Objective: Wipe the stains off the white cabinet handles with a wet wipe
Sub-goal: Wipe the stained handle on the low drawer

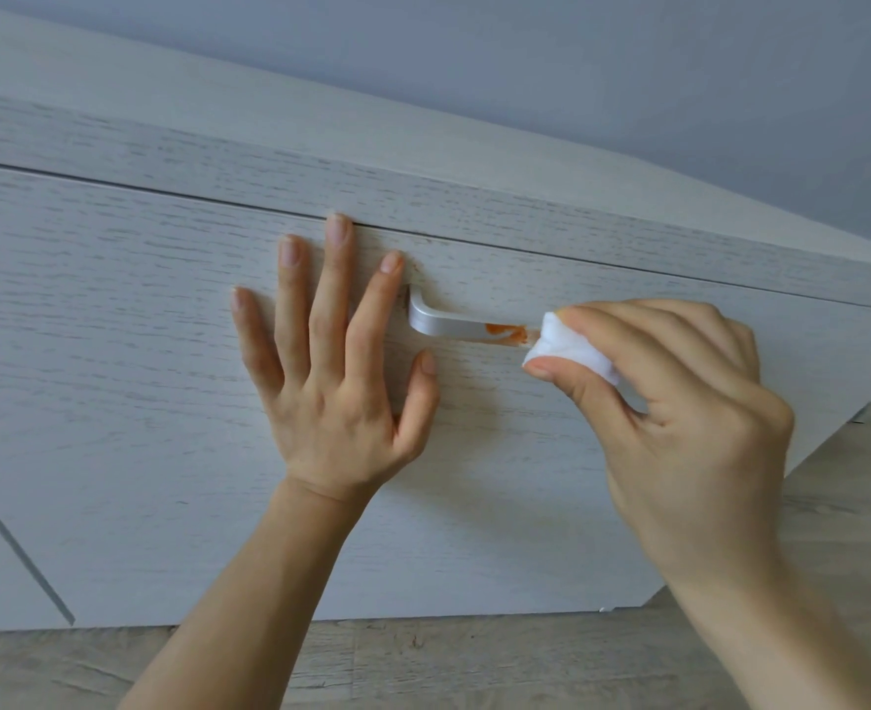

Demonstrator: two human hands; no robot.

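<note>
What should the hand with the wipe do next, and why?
Probably slide the wet wipe leftward along the handle. An orange stain sits on the handle just left of the wipe, which the right hand pinches folded, while the left hand rests flat on the cabinet front.

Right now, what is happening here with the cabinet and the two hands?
A person is cleaning a cabinet handle. The left hand lies flat on the white drawer front, beside the handle's left end, fingers spread. The right hand pinches a folded wet wipe and holds it at the handle's right part. An orange stain is still on the handle, just left of the wipe.
</note>
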